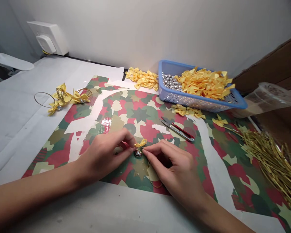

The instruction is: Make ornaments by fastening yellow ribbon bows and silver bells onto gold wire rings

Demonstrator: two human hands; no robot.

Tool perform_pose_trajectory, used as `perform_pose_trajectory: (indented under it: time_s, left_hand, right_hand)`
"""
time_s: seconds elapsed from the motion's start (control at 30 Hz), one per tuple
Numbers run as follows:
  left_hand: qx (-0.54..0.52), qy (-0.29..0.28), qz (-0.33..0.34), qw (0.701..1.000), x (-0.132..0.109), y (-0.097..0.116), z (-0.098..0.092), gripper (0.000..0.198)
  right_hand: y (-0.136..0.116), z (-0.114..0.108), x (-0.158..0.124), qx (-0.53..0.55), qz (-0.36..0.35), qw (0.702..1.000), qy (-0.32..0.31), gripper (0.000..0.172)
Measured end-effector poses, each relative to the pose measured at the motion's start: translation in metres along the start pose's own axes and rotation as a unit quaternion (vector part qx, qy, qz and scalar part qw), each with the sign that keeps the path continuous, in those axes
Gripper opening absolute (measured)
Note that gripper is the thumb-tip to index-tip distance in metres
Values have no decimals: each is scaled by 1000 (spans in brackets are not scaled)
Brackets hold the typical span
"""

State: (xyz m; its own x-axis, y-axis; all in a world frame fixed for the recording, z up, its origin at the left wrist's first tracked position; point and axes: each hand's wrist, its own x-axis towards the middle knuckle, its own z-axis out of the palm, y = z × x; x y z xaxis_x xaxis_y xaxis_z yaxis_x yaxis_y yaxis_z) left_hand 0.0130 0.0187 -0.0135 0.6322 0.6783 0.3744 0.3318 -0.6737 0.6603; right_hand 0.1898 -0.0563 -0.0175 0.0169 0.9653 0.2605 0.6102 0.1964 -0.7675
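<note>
Near the front middle of the patterned paper, my left hand [109, 149] pinches one side of a small yellow ribbon bow [142, 142]. A shiny silver jingle bell [138, 153] sits just below the bow, between the fingertips of both hands. My right hand [174, 165] is closed in a pinch beside the bell, on a thin gold cord [156, 186] that loops down under it. The fingers partly hide where cord, bell and bow meet.
A blue basket [165, 94] holds silver bells and yellow bows; more bows [144, 79] lie beside it. Thread snips [178, 130] lie beyond my right hand. Gold cords [269, 161] are bundled at right near a plastic cup [271, 100]. Looped bows with bells [63, 97] rest at left.
</note>
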Motion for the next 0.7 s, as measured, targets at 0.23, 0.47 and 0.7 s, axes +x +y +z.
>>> perform_pose_trajectory:
  time_s: [0.23, 0.47, 0.7]
  left_hand:
    - [-46, -16, -49, 998, 5, 3, -2, 20]
    - [-95, -22, -91, 991, 6, 5, -2, 27]
    - [-112, -34, -159, 980, 8, 6, -3, 30]
  right_hand:
    - [-2, 2, 1, 2, 6, 1000, -5, 18]
    - [-2, 3, 2, 17, 17, 1000, -6, 17]
    - [-2, 3, 2, 21, 23, 1000, -3, 17]
